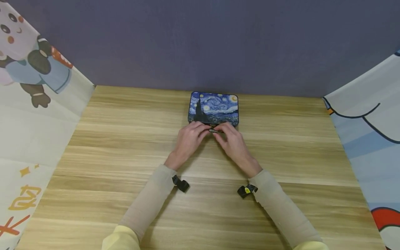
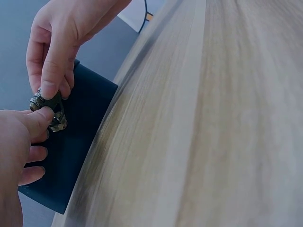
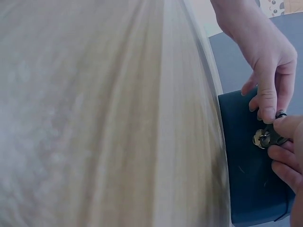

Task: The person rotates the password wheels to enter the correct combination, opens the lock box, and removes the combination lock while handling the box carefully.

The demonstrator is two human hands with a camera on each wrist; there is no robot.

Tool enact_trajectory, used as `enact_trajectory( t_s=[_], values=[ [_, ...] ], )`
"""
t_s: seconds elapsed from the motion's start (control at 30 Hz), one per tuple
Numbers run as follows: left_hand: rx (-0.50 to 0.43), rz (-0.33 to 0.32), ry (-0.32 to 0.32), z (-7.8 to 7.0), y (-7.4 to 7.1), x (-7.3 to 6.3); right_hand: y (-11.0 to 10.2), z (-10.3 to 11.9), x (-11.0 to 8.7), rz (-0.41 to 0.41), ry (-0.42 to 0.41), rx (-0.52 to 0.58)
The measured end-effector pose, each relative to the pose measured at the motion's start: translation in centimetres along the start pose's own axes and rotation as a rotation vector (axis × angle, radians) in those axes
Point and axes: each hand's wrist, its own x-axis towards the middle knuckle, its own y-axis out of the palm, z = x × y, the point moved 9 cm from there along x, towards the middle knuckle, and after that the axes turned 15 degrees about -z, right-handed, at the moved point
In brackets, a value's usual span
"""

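Note:
At the back of the table stands a box (image 1: 215,108) with a swirling blue night-sky picture on its lid. Both hands meet at its front side, over a small dark metal padlock (image 1: 213,130) with ridged dials, which hangs by a brassy clasp (image 3: 260,138). Thumb and fingers of my left hand (image 1: 188,139) pinch one end of the padlock (image 2: 53,105). From the other side my right hand (image 1: 232,141) pinches it too, thumb near the dials in the left wrist view. Fingers cover much of the padlock, so whether its shackle is closed cannot be told.
The wood-grain table (image 1: 212,215) reaches from the forearms to a dark blue-grey wall (image 1: 206,45) right behind the box. Printed cartoon sheets flank it on the left (image 1: 37,128) and right (image 1: 359,139). A black wrist camera (image 1: 181,184) sits on each sleeve.

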Motion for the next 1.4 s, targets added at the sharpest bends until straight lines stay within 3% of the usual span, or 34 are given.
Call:
enact_trajectory(
  t_s=[1.4],
  values=[
    [0.007, -0.009, 0.007, -0.03, 0.05, 0.05, -0.25, 0.19, 0.02, -0.013, -0.033, 0.008]
  ],
)
